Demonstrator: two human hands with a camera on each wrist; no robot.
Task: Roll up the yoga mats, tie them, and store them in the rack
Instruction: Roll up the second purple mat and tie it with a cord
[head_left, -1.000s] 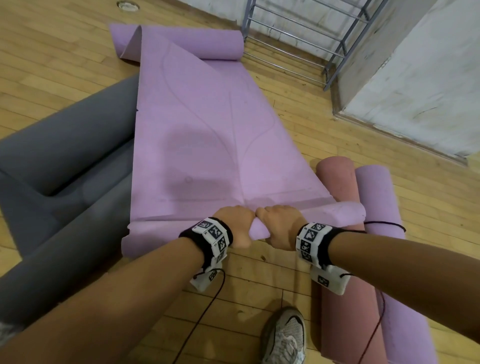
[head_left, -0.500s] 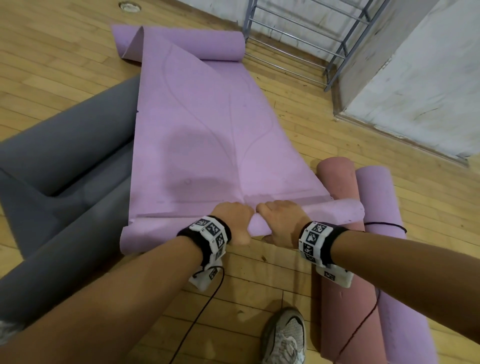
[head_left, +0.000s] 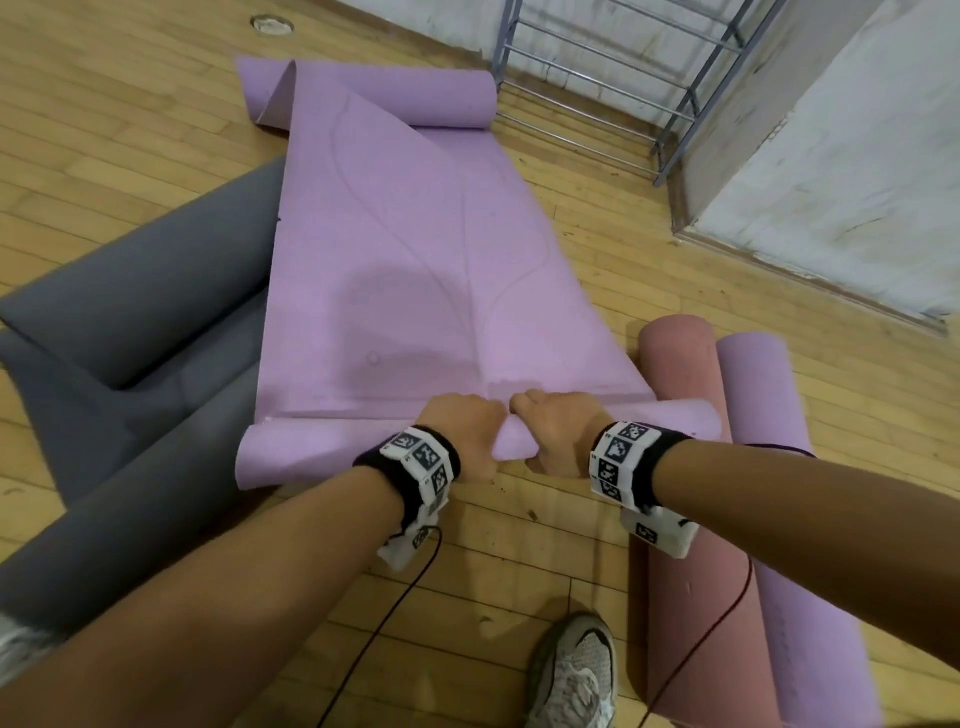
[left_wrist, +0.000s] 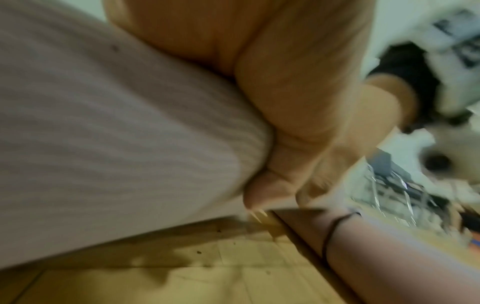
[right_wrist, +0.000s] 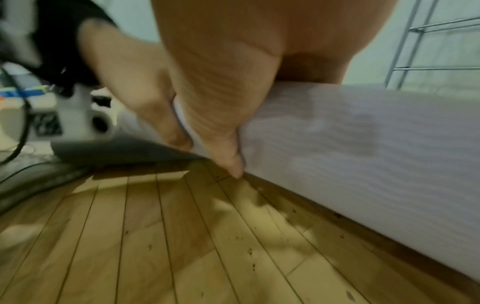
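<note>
A purple yoga mat (head_left: 395, 249) lies spread on the wooden floor, its far end curled and its near end wound into a short roll (head_left: 291, 452). Both hands sit side by side on the middle of that roll. My left hand (head_left: 462, 431) curls over it, and the left wrist view shows the thumb (left_wrist: 262, 193) tucked against the ribbed mat (left_wrist: 103, 133). Just to its right, my right hand (head_left: 558, 431) grips the roll too, with its thumb (right_wrist: 228, 156) down along the mat's near side (right_wrist: 363, 144). The metal rack (head_left: 623, 78) stands by the far wall.
A loose grey mat (head_left: 130, 312) sprawls on the left, partly under the purple one. A rolled pink mat (head_left: 680, 389) and a rolled purple mat (head_left: 763, 415) lie at the right, touching the roll's end. My shoe (head_left: 576, 670) is near the bottom edge. A white pillar (head_left: 857, 156) stands far right.
Both hands have pushed the roll a little farther away along the mat, and it has taken in slightly more of the flat part.
</note>
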